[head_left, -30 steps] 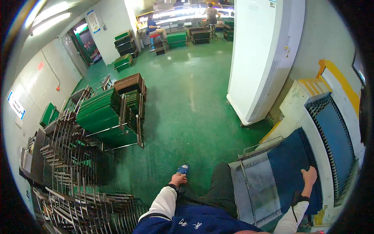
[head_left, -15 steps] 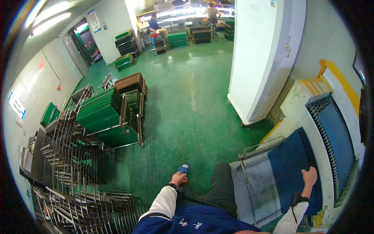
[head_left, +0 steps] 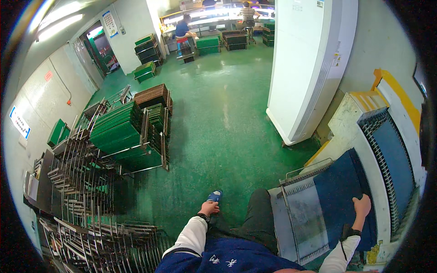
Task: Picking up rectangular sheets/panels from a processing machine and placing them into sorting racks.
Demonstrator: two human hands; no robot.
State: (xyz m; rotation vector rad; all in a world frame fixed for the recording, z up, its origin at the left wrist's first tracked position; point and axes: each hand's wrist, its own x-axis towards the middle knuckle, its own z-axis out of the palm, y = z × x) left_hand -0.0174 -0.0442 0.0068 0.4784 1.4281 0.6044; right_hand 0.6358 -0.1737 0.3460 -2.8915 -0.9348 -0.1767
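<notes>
My right hand (head_left: 362, 206) is at the right side, its fingers curled at the edge of a dark blue panel (head_left: 337, 191). The panel stands in a wire rack (head_left: 287, 207) next to the machine, with a paler grey part (head_left: 305, 218) on its left. My left hand (head_left: 209, 208) hangs low in front of my body, fingers curled in, with nothing visible in it. Below that hand a blue slipper (head_left: 215, 195) shows on my foot. A dark band is on each wrist.
Metal racks (head_left: 86, 182) crowd the left, beside stacked green panels (head_left: 116, 129) and brown ones (head_left: 151, 96). A tall white cabinet (head_left: 298, 68) stands ahead right. The machine (head_left: 353, 116) has a toothed conveyor (head_left: 387, 168). People sit at a lit far bench (head_left: 209, 16).
My hands stay almost where they were. At the far bench, the seated person on the left has leaned toward the right.
</notes>
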